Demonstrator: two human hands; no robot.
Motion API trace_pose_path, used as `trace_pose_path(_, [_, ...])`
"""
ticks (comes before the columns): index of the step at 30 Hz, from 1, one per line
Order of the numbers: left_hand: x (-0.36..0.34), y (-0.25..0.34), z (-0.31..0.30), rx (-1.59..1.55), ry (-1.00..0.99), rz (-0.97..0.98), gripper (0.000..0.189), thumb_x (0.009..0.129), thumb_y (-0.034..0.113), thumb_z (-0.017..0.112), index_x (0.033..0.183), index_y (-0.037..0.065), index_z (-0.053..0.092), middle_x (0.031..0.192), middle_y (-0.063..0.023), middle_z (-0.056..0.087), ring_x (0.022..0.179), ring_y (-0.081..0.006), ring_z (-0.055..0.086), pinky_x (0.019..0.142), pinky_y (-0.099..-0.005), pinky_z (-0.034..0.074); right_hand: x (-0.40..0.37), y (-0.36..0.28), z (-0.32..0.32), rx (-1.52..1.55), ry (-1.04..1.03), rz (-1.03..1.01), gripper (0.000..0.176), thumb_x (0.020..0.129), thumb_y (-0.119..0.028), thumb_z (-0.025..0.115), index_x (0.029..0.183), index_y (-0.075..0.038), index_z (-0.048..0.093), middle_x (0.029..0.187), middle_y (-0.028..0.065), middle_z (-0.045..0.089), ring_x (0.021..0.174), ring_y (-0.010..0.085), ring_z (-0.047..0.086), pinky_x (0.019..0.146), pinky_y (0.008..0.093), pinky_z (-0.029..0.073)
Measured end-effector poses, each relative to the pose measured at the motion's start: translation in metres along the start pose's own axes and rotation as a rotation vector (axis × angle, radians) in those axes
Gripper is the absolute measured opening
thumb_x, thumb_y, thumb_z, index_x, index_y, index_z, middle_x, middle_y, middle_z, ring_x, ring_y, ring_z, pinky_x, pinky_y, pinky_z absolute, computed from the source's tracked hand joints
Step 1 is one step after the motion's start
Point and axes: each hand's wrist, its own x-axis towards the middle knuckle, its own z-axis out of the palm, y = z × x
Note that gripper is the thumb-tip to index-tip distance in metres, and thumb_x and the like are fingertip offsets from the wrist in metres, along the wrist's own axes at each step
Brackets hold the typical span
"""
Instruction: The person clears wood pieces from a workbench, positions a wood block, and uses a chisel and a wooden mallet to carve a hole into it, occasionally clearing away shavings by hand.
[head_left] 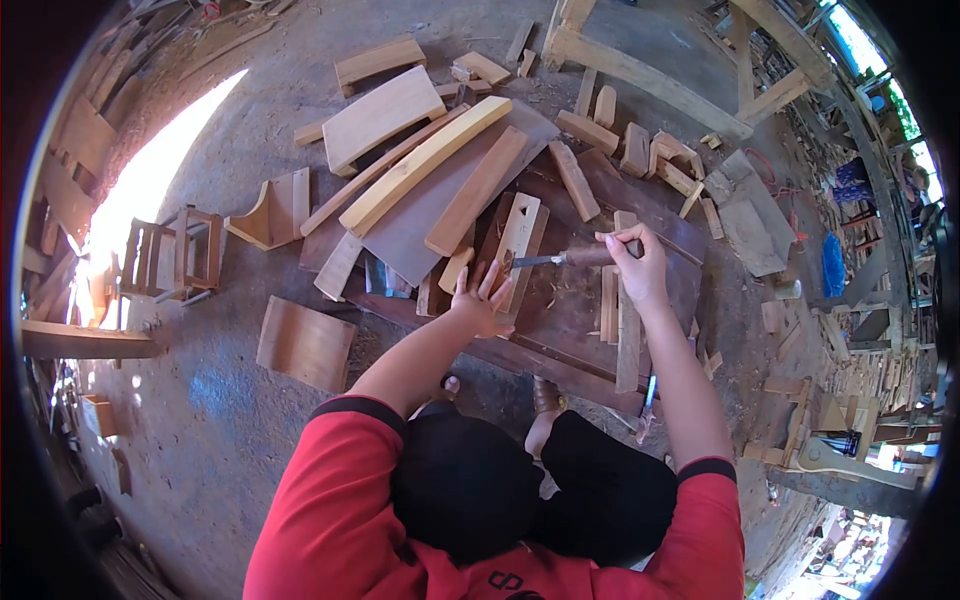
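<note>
Apparent step: blade work at slot in wooden piece (521, 228), lying near bench (570, 325) near edge. Right hand (643, 268) closed round handle of chisel-like tool (590, 257); left hand (480, 308), fingers spread, beside slot, grip unclear. Next move calls for steady piece, fingers off blade line.

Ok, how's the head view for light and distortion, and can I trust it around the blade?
Head view: sunlit strip at left burnt out, no detail there; gaps at the right edge blown out too; wide-lens bending and a black surround toward the rim; light softer and more even around the hands, blade readable, its tip too small to judge finely.
</note>
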Motion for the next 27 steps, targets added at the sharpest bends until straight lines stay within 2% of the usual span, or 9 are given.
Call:
trace_pose_path(2, [0.000,-0.001,0.001,0.003,0.029,0.017,0.095,0.076,0.069,0.044,0.145,0.019,-0.001,0.147,-0.0176,-0.017,0.136,-0.0361,-0.012,0.106,-0.0556,-0.005,-0.004,0.001,-0.002,0.097,0.025,0.012,0.015,0.083,-0.009,0.063,0.076,-0.003,0.051,0.086,0.0097,0.067,0.076,0.0130,0.061,0.075,0.0257,0.046])
trace_pose_path(3, [-0.001,-0.001,0.001,0.002,0.023,0.015,0.095,0.076,0.069,0.044,0.145,0.019,-0.001,0.147,-0.0176,-0.017,0.136,-0.0361,-0.012,0.106,-0.0556,-0.005,-0.005,0.004,-0.004,0.077,0.025,-0.012,0.016,0.084,-0.009,0.062,0.076,-0.005,0.049,0.087,0.0103,0.067,0.074,0.0120,0.061,0.065,0.0238,0.048])
trace_pose_path(4, [-0.001,-0.001,0.000,0.016,0.016,0.008,0.094,0.077,0.069,0.043,0.145,0.020,-0.002,0.147,-0.0167,-0.017,0.136,-0.0354,-0.013,0.105,-0.0550,-0.007,-0.007,0.006,-0.006,0.079,0.023,-0.009,0.016,0.084,-0.009,0.062,0.076,-0.005,0.049,0.087,0.0103,0.067,0.074,0.0120,0.061,0.065,0.0238,0.048])
trace_pose_path(7, [-0.002,0.000,-0.003,0.036,0.005,0.000,0.094,0.077,0.069,0.042,0.144,0.021,-0.003,0.148,-0.0160,-0.017,0.136,-0.0350,-0.014,0.105,-0.0545,-0.008,-0.013,0.015,-0.012,0.054,0.064,0.029,0.016,0.084,-0.011,0.062,0.077,-0.006,0.048,0.089,0.0105,0.067,0.073,0.0078,0.061,0.046,0.0183,0.043])
trace_pose_path(16, [-0.001,0.003,-0.003,0.033,-0.014,-0.018,0.097,0.075,0.069,0.046,0.145,0.020,-0.002,0.148,-0.0159,-0.017,0.136,-0.0355,-0.014,0.106,-0.0546,-0.006,-0.023,0.028,-0.023,0.059,0.133,0.129,0.016,0.084,-0.010,0.062,0.077,-0.006,0.048,0.090,0.0119,0.067,0.071,0.0079,0.060,0.049,0.0189,0.044])
trace_pose_path(18, [0.000,0.002,0.000,0.032,0.003,-0.041,0.098,0.074,0.069,0.047,0.145,0.020,-0.001,0.148,-0.0163,-0.016,0.136,-0.0358,-0.013,0.106,-0.0549,-0.005,-0.025,0.056,-0.033,0.100,0.158,0.076,0.015,0.083,-0.012,0.064,0.081,-0.004,0.052,0.081,0.0076,0.066,0.067,0.0074,0.058,0.049,0.0194,0.044])
trace_pose_path(20, [0.000,0.002,0.000,0.023,0.010,-0.020,0.097,0.075,0.069,0.046,0.145,0.020,-0.001,0.148,-0.0160,-0.016,0.136,-0.0357,-0.012,0.106,-0.0549,-0.005,-0.030,0.072,-0.043,-0.078,0.145,0.238,0.015,0.083,-0.015,0.065,0.084,-0.003,0.056,0.074,0.0029,0.061,0.061,0.0072,0.055,0.047,0.0206,0.044])
trace_pose_path(24, [-0.006,0.003,-0.008,0.019,-0.025,-0.026,0.093,0.078,0.066,0.045,0.145,0.022,-0.002,0.147,-0.0145,-0.018,0.136,-0.0347,-0.015,0.106,-0.0535,-0.008,-0.035,0.060,-0.034,0.095,0.268,0.344,0.020,0.084,-0.020,0.065,0.082,-0.002,0.057,0.076,0.0032,0.058,0.059,0.0073,0.052,0.045,0.0224,0.044])
trace_pose_path(27, [-0.003,0.002,-0.005,0.023,-0.019,-0.018,0.099,0.074,0.070,0.046,0.144,0.022,-0.003,0.147,-0.0146,-0.019,0.136,-0.0352,-0.016,0.105,-0.0540,-0.009,-0.023,0.035,-0.031,-0.007,0.233,0.271,0.023,0.084,-0.023,0.064,0.080,-0.002,0.057,0.076,0.0032,0.059,0.060,0.0074,0.052,0.045,0.0223,0.044])
